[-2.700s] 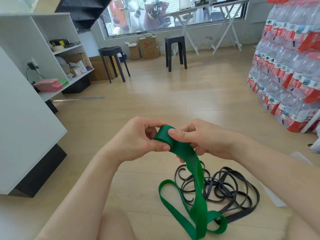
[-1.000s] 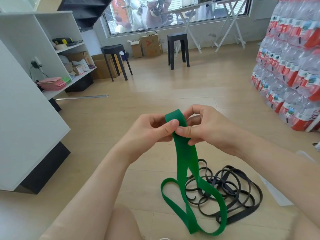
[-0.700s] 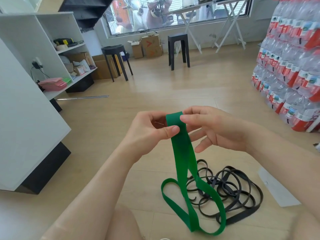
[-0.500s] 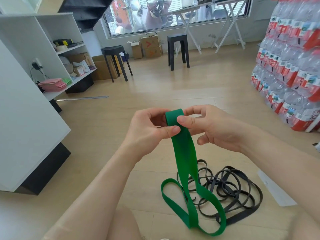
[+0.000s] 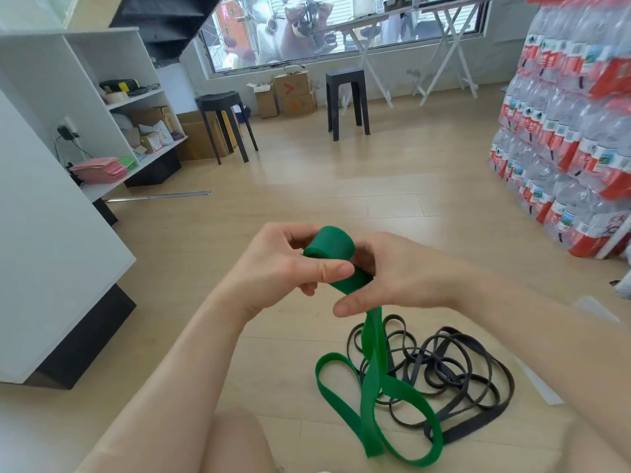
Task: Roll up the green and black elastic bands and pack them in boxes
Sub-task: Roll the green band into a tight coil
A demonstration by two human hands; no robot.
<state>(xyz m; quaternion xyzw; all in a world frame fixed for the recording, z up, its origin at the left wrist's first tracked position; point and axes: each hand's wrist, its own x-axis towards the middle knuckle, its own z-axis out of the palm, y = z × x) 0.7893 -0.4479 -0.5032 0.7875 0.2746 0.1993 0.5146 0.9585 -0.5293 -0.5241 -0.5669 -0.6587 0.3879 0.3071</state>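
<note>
Both hands hold the green band (image 5: 374, 363) at its roll (image 5: 333, 245). Left hand (image 5: 283, 268) fingers pinch it, thumb on top. Right hand (image 5: 403, 274) grips the right end, thumb free below. Roll axis runs left-right between the hands. The tail hangs down to the floor (image 5: 307, 199), touching the black bands (image 5: 461, 373). We judge the next turns wind the tail upward.

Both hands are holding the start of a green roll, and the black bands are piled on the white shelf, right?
No: the black bands lie tangled on the floor instead, as the head view shows. The left hand and right hand do hold the start of the green roll.
</note>
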